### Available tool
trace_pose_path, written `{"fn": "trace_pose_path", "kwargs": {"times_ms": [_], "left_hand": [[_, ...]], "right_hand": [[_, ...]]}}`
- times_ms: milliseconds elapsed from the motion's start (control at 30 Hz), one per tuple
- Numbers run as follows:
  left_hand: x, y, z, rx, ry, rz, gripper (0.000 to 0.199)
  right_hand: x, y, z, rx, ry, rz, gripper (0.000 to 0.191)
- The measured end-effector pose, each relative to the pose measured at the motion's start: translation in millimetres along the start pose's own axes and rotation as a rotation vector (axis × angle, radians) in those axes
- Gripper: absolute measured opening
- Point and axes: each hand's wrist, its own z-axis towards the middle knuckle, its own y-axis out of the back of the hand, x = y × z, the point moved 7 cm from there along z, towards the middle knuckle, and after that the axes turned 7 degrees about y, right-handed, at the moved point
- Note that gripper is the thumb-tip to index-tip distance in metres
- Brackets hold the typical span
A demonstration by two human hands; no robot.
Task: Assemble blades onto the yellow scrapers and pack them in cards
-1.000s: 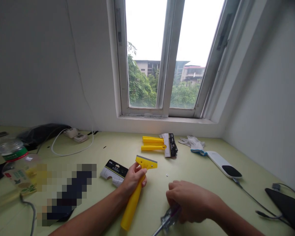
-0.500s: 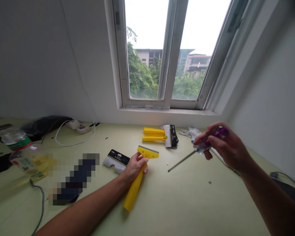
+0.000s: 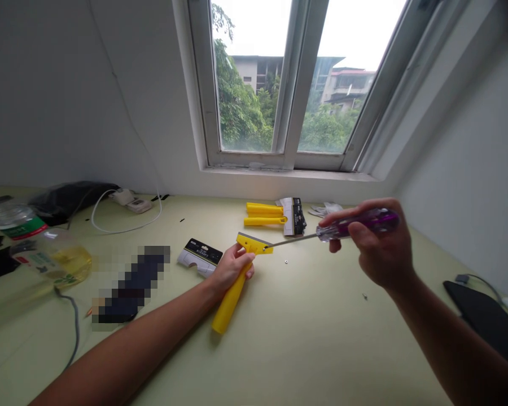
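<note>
My left hand [image 3: 232,270] grips a yellow plastic scraper [image 3: 231,304] around the neck, just below its wide head. The handle points down toward me, and the hand holds it a little above the table. My right hand [image 3: 376,248] holds a screwdriver [image 3: 355,227] with a clear purple handle up in the air. Its thin steel shaft reaches left, and the tip is at the scraper's head, near a small hole in the metal-edged top. A small metal nut [image 3: 287,261] lies on the pale green table [image 3: 322,338] below the shaft.
Further back lie two yellow scrapers [image 3: 265,214] and their black-and-white packaging card [image 3: 294,217], with another card [image 3: 198,256] near my left hand. A plastic bottle [image 3: 68,262] and a pixelated object [image 3: 131,285] stand left; a black pad [image 3: 482,316] lies right.
My right hand has risen from the table and swung left, bringing the screwdriver tip to the scraper's head. The left hand keeps its hold. The view has tilted slightly.
</note>
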Motion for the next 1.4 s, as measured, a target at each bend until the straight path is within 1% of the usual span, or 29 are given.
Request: {"fn": "trace_pose_path", "kwargs": {"times_ms": [267,533,867,1033,1200,1300,1400], "left_hand": [[-0.8,-0.1,0.3,0.002,-0.011,-0.004,0.033],[3.8,3.8,3.6,0.006,-0.008,0.005,0.03],[3.5,3.3,3.5,0.015,-0.01,-0.017,0.035],[3.7,3.6,3.8,0.005,0.004,-0.013,0.034],[3.0,3.3,2.5,0.008,-0.002,-0.026,0.034],[3.7,3.6,1.7,0.011,-0.001,-0.03,0.034],[4.0,4.5,1.5,0.008,0.001,-0.028,0.034]], "right_hand": [[-7.3,1.1,-1.2,0.017,-0.004,0.004,0.016],[-2.1,-3.2,-1.5,0.034,0.017,-0.007,0.017],[-1.3,-2.0,-2.5,0.034,-0.007,-0.031,0.017],[0.6,-4.4,-2.9,0.046,-0.006,-0.027,0.017],[-3.3,1.7,-2.3,-0.013,-0.005,-0.095,0.021],[-6.4,4.4,-1.8,-0.033,-0.016,-0.112,0.02],[-4.6,4.6,-1.7,-0.045,-0.004,-0.102,0.018]]}}
